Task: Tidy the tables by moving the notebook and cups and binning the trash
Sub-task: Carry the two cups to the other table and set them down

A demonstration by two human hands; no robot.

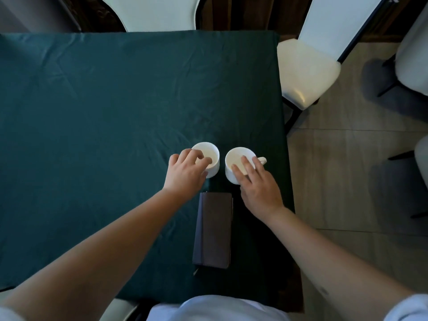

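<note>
Gripping left cup (209, 158) rim, left hand (185, 174) curled | right hand (259, 188) straight-fingered over right cup (238, 164)

Table covering: dark green wrinkled cloth (92, 100).
Seating: white cushioned chair with black frame (308, 72), right of the table.
Floor: grey-beige tiles (347, 158).

Counter (115, 89) w/ dark teal cloth, wrinkled, fills left and centre of view. White padded chair (308, 70) at far right corner, seat glossy, black frame. Another white chair back (150, 12) beyond far edge, centre. Grey upholstered chairs (414, 56) at right edge, dark legs. Floor (347, 158) grey-beige large tiles, soft chair shadows on it. Dark brown strip (243, 12) past far edge, detail unclear. Light soft, from right.
</note>
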